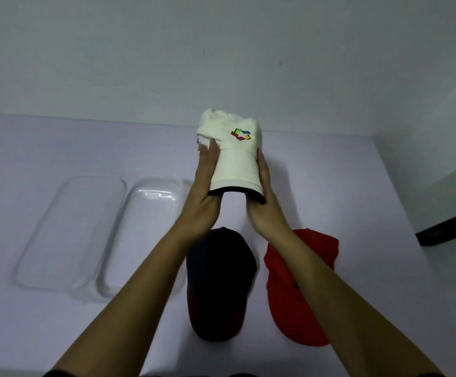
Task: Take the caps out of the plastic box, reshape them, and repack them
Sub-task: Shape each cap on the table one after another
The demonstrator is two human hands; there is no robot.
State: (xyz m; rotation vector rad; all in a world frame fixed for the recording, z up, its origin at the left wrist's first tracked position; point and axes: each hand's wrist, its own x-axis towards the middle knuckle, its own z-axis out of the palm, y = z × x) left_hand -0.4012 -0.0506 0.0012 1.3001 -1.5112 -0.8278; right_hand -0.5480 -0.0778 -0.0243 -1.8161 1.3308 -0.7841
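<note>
A cream cap point(235, 159) with a multicoloured logo is held above the middle of the table, its brim curled toward me and its crown crumpled at the far end. My left hand point(203, 191) presses on the brim's left side and my right hand point(265, 194) on its right side. A dark navy cap point(220, 284) lies flat on the table under my forearms. Beside it on the right lies a red cap point(297, 289), partly hidden by my right arm. The clear plastic box lies open at left as two halves: one shell point(69, 232) and the other shell point(145, 229).
The white table point(357, 186) ends at a pale wall at the back and drops off along its right edge. A dark object point(450, 229) sits beyond that right edge.
</note>
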